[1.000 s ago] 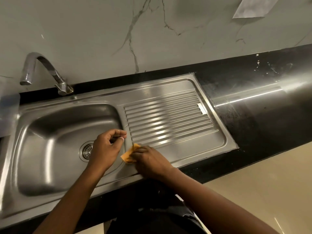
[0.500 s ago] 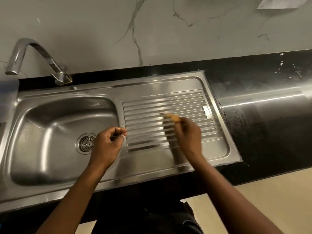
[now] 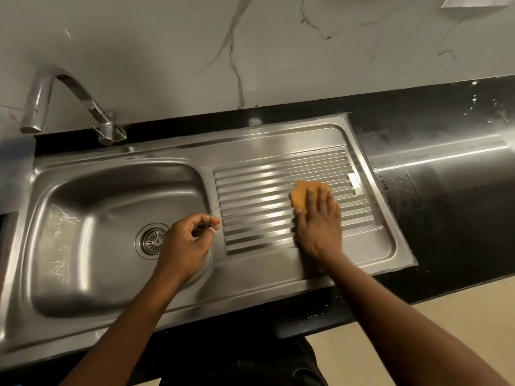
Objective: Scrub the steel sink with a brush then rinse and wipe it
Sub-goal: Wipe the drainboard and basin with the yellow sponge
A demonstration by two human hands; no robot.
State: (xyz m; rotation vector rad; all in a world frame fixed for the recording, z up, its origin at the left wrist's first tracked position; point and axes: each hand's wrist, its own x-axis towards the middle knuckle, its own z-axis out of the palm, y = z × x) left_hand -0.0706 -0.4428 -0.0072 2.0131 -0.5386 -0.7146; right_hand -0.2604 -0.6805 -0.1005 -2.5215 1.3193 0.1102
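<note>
Sink [image 3: 83,218] ribs [image 3: 256,201] run sideways. Right hand [image 3: 319,227] presses the cloth [image 3: 299,195] flat, right of the drain [image 3: 152,240]. Left hand [image 3: 185,243] hangs loose, empty.

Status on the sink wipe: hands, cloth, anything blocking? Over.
Right hand flat, pressing orange cloth on drainboard ribs. Left hand loosely curled, holding nothing, over basin edge. Nothing blocking the cloth.

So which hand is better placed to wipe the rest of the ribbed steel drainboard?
Right. The right hand presses flat on the orange cloth on the ribbed steel drainboard; the left hand hangs loosely curled, empty, over the steel basin.
</note>
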